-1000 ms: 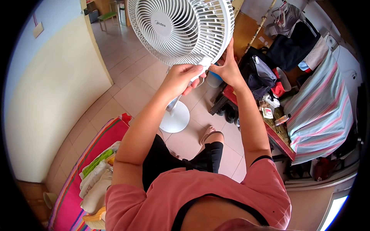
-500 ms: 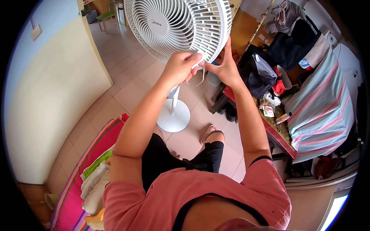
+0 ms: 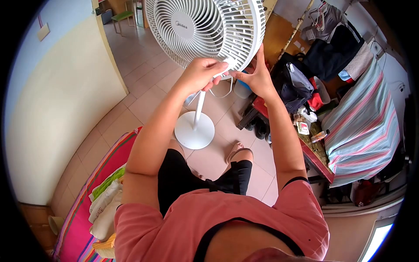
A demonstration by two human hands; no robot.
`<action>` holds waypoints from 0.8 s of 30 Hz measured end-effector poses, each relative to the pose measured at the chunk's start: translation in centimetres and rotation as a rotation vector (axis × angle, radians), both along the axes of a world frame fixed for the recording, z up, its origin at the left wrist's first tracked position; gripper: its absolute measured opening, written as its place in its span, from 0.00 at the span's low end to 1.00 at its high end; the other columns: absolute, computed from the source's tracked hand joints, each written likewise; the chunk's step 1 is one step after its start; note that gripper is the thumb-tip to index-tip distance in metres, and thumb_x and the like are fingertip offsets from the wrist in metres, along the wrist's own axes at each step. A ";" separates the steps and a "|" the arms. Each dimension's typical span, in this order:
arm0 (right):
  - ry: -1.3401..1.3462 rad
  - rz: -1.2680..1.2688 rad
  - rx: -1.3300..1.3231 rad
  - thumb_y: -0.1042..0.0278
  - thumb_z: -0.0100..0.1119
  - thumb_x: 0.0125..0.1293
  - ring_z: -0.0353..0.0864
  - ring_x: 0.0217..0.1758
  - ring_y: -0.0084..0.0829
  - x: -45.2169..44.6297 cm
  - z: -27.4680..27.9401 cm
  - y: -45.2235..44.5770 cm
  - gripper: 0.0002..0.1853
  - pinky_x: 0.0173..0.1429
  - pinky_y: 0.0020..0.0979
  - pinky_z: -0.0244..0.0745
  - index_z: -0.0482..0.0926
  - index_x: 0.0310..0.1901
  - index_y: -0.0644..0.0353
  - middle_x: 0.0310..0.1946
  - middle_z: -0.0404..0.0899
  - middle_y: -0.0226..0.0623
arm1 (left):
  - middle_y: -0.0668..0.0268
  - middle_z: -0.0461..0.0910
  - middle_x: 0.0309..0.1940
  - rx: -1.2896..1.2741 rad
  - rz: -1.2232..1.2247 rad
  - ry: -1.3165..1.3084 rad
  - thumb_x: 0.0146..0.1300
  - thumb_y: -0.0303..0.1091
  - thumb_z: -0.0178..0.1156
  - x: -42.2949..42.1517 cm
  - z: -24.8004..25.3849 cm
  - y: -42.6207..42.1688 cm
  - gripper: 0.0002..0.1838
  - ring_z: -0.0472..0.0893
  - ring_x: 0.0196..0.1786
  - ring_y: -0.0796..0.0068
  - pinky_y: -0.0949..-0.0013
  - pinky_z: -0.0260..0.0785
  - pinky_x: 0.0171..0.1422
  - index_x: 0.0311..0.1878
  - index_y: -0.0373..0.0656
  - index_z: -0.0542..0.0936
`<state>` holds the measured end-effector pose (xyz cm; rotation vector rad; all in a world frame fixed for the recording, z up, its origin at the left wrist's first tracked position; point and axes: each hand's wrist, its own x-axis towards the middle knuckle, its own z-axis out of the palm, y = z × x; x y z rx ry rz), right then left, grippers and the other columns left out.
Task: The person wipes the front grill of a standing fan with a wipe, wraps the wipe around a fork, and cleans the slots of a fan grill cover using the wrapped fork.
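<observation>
A white stand fan (image 3: 182, 27) with a round slatted grille faces up and to the left in front of me. Its white pole (image 3: 200, 109) rises from a round base (image 3: 194, 133) on the floor. My left hand (image 3: 203, 74) is closed at the lower edge of the grille, thumb and fingers pinching the rim. To its right, my right hand (image 3: 258, 79) grips the rim's lower right side, thumb in front and fingers reaching up behind. A thin white cord (image 3: 224, 93) loops below the hands. The exact piece under my left fingertips is partly hidden.
A table (image 3: 316, 161) at the right holds a dark bag (image 3: 294, 89), small packages and a striped cloth (image 3: 362, 131). Clothes hang above it. Folded cloths (image 3: 104, 205) lie on a pink striped mat (image 3: 83, 218) at the left. A pale door (image 3: 65, 118) stands beyond.
The fan's grille has shifted slightly right in view while its base sits slightly left. Both hands keep their places at the rim.
</observation>
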<state>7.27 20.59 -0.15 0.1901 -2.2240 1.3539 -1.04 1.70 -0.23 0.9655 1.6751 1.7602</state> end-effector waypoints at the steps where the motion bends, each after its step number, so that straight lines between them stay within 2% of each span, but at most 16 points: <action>1: 0.009 -0.018 0.026 0.79 0.71 0.49 0.62 0.69 0.43 0.0 -0.1 0.1 0.62 0.62 0.39 0.73 0.29 0.73 0.53 0.67 0.57 0.46 | 0.72 0.71 0.17 -0.002 0.001 0.000 0.69 0.43 0.55 0.1 -0.1 -0.2 0.18 0.60 0.11 0.88 0.80 0.49 0.14 0.38 0.34 0.81; 8: 0.008 0.007 -0.023 0.78 0.72 0.49 0.64 0.68 0.42 -0.3 -0.6 0.1 0.62 0.61 0.39 0.74 0.29 0.73 0.54 0.68 0.56 0.44 | 0.73 0.68 0.16 -0.017 0.054 -0.079 0.70 0.43 0.54 2.1 -3.5 -3.7 0.19 0.60 0.11 0.87 0.80 0.48 0.15 0.39 0.33 0.80; 15: 0.032 0.024 -0.014 0.79 0.72 0.49 0.63 0.68 0.43 -0.3 -0.5 -0.1 0.62 0.62 0.39 0.74 0.30 0.73 0.51 0.69 0.54 0.44 | 0.72 0.68 0.16 0.081 0.041 -0.097 0.69 0.42 0.54 1.8 -1.5 -2.7 0.18 0.59 0.11 0.87 0.80 0.48 0.14 0.39 0.33 0.80; 24: 0.024 -0.031 0.020 0.79 0.72 0.48 0.63 0.69 0.43 -0.3 -0.6 -0.1 0.62 0.63 0.39 0.72 0.30 0.73 0.52 0.68 0.55 0.47 | 0.72 0.70 0.17 0.054 0.028 -0.080 0.69 0.42 0.55 1.2 -1.2 -0.6 0.18 0.59 0.11 0.87 0.80 0.48 0.14 0.40 0.32 0.80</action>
